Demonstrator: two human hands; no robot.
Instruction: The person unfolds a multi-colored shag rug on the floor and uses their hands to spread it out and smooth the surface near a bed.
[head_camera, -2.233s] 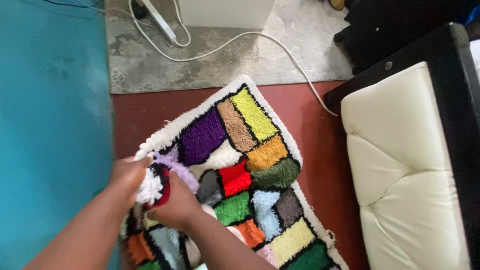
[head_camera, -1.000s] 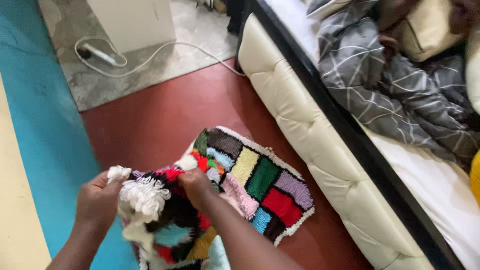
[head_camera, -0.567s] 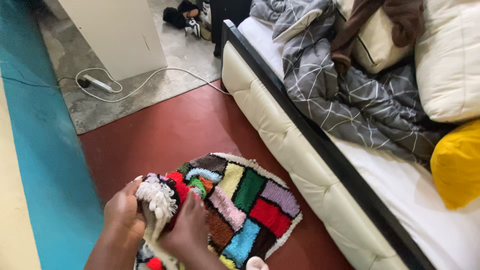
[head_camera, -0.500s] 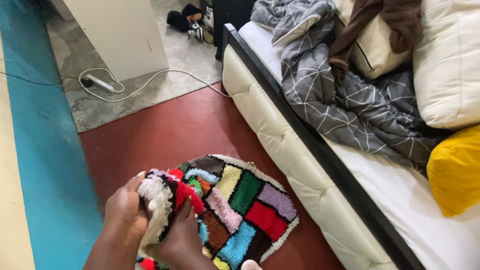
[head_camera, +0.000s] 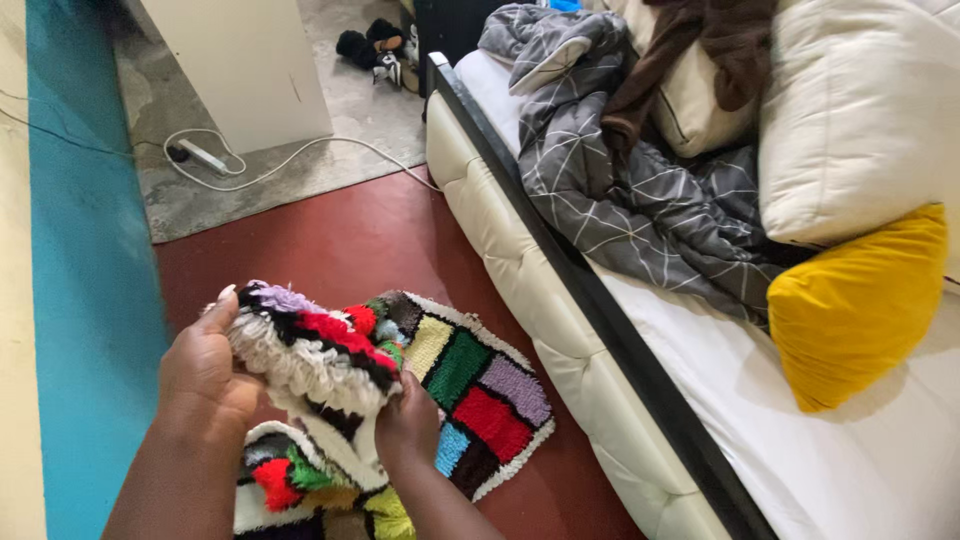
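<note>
1. I grip the shaggy patchwork rug in both hands beside the bed; my left hand is closed around the bunched, white-fringed edge, thumb up along the pile.
2. My right hand pinches the same fold from below, fingers shut on the rug's underside.
3. The near end of the rug is lifted and doubled over itself; the far end lies flat on the red floor, close to the cream padded bed frame.
4. The step in hand, as I judge it, is gathering or folding the rug. The next move would call for drawing the flat end up off the floor and keeping both grips firm, since the thick pile is bulky and could slip.
5. Count: 1 rug, 2 hands on it.
6. On the bed: 1 grey patterned duvet, 1 yellow cushion, 1 large cream pillow.
7. On the grey mat beyond: 1 white power strip with its cable, and a pair of shoes further off.
</note>
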